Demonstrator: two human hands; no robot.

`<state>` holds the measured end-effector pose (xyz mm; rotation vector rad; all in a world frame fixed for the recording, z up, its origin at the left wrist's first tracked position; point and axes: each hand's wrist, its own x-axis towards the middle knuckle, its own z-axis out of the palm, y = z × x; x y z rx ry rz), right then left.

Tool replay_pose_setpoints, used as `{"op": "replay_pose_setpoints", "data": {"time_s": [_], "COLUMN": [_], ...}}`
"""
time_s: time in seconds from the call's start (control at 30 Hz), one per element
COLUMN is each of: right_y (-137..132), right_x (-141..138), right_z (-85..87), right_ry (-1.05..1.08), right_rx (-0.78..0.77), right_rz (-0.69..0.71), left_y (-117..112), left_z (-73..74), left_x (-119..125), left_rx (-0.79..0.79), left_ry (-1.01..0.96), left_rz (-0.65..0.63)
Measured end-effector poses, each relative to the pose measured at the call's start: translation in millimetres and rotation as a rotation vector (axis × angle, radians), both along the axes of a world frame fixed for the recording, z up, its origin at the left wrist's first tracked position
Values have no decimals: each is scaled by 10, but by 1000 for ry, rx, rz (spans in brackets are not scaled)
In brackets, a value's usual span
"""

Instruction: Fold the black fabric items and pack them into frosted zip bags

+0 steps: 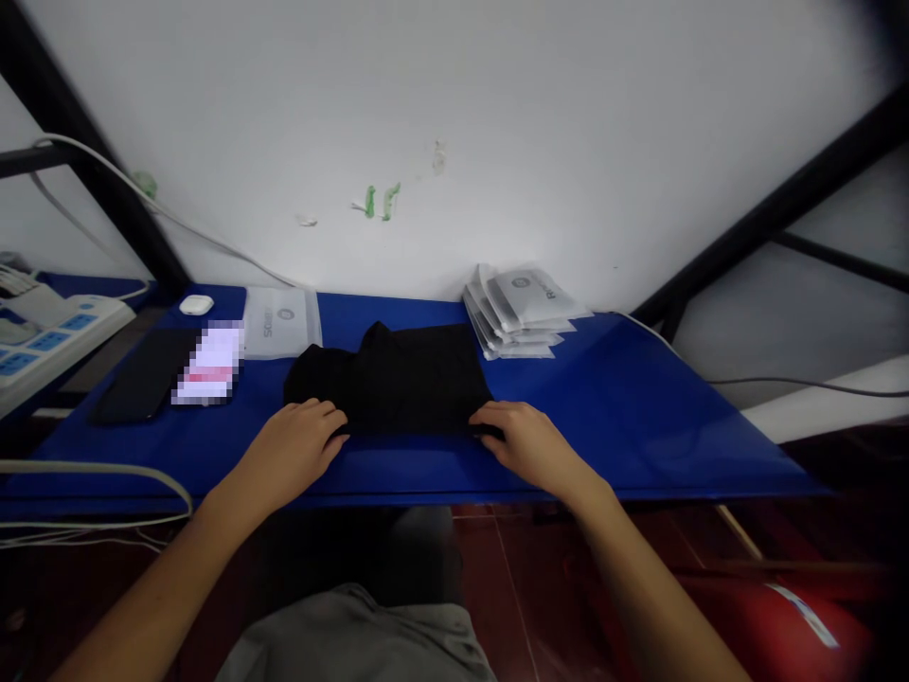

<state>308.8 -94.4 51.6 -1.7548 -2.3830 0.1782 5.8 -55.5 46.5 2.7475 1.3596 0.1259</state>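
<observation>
A black piece of cloth (418,379), folded into a rough rectangle, lies on the blue tabletop (589,426) in front of me. Its left end is bunched and raised. My left hand (302,440) pinches the near left corner between thumb and fingers. At the near right corner, my right hand (522,436) is closed on the cloth's edge in the same manner. What kind of garment or fabric it is, I cannot make out. Behind it to the right is a stack of frosted plastic bags (529,303) with printed labels. One similar flat bag (284,322) lies behind its left end.
To the left lie a black phone (138,379), a blurred-out bright screen (211,365) and a white earbud case (196,304). A power strip (57,341) sits at the far left, with cables. A white wall (497,142) rises behind the table, between dark slanted bars.
</observation>
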Motion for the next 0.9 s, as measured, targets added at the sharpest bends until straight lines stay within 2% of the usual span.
{"op": "replay_pose_setpoints", "data": {"time_s": [0.17, 0.37, 0.63, 0.77, 0.9], "right_y": [-16, 27, 377, 576, 609], "right_x": [48, 92, 176, 197, 26], "right_z": [62, 166, 264, 207, 46], "right_ry": [112, 292, 529, 406, 80], "right_rx": [-43, -69, -63, 51, 332], "right_rz": [-5, -28, -146, -209, -224], "left_y": [-3, 47, 210, 374, 446], "left_z": [110, 220, 330, 330, 210], "left_x": [-36, -103, 37, 139, 297], "left_rx": [-53, -68, 61, 114, 274], "left_ry": [-24, -173, -276, -263, -225], "left_rz": [16, 52, 197, 234, 256]}}
